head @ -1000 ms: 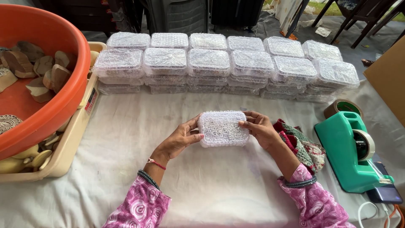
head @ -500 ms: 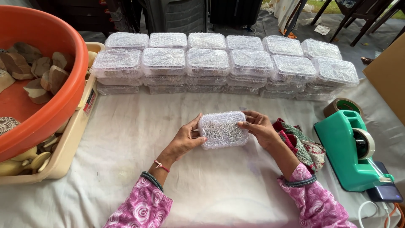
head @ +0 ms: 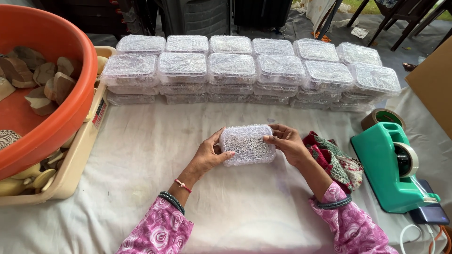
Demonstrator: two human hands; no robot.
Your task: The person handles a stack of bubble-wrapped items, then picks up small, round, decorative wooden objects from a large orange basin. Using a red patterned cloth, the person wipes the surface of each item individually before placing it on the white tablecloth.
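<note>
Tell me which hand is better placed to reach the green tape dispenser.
The right hand. The tape dispenser stands on that side; the left hand is across the wrapped box.

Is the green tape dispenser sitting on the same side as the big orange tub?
No. The green tape dispenser stands at the right of the table, while the orange tub sits at the far left.

bubble-wrapped box point(head: 247, 144), both hands, white tablecloth point(head: 141, 155)

Pink rose-print sleeves, dark bangles at both wrists, thin red thread on the left hand point(head: 207, 157) wrist.
</note>
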